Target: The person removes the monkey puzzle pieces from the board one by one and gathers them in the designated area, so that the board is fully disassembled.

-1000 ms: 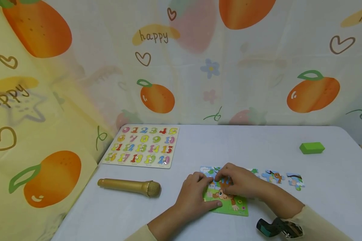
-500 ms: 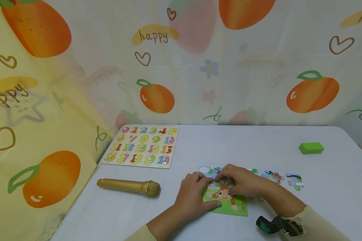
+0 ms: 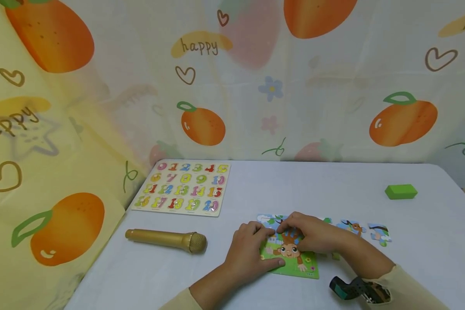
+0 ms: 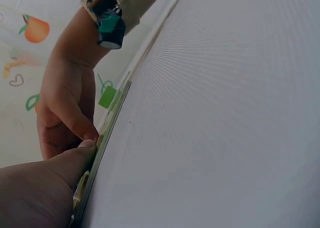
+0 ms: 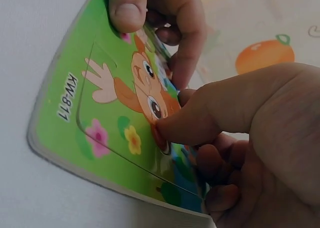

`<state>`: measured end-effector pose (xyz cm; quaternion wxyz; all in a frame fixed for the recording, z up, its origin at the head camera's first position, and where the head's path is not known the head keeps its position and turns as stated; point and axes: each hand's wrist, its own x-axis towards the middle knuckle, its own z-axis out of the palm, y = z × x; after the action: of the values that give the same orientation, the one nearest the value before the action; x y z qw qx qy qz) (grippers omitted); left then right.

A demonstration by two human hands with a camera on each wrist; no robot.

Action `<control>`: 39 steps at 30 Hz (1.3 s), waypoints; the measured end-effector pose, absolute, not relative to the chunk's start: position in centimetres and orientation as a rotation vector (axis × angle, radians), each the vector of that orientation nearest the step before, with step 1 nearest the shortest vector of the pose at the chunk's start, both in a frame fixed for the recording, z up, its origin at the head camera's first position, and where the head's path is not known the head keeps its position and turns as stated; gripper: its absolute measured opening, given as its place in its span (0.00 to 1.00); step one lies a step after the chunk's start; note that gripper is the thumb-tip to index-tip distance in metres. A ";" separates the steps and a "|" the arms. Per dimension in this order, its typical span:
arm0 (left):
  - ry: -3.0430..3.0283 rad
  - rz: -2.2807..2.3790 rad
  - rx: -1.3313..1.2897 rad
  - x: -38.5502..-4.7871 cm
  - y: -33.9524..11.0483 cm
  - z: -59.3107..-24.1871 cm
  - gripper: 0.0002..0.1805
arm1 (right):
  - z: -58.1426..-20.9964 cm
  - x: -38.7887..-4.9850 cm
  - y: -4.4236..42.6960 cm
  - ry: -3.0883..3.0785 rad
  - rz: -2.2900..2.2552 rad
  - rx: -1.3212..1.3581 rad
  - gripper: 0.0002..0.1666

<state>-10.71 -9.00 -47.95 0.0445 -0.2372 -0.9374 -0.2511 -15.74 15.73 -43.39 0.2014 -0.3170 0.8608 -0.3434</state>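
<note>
The white table (image 3: 302, 185) carries the number board (image 3: 187, 187) at its far-left corner and the monkey puzzle (image 3: 288, 270) flat, well in from the far edge. The left hand (image 3: 246, 249) spans the puzzle's left side, thumb and index finger wide apart, presumably steadying it; the right hand (image 3: 318, 234) bends over its upper part, whether pinching anything cannot be told. Loose pieces (image 3: 379, 231) lie beyond the puzzle's right edge, apparently for easy reach.

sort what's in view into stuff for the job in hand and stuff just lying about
For the job:
- monkey puzzle
- loose pieces beside it, most likely

Just lying about:
- number board
- mic
- green block
</note>
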 end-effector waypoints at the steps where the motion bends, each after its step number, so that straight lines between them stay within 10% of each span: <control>1: -2.864 -0.771 -0.726 -10.7 -9.0 -47.9 0.39 | -43.3 -15.7 15.7 2.404 -0.954 -0.888 0.32; 39: -2.887 -0.786 -0.714 -10.7 -9.0 -47.9 0.39 | -42.9 -15.4 15.1 2.307 -1.116 -0.754 0.21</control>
<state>-10.66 -9.00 -47.90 0.0326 -0.2320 -0.9380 -0.2554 -15.44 15.09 -42.94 0.2330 -0.2744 0.8399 -0.4063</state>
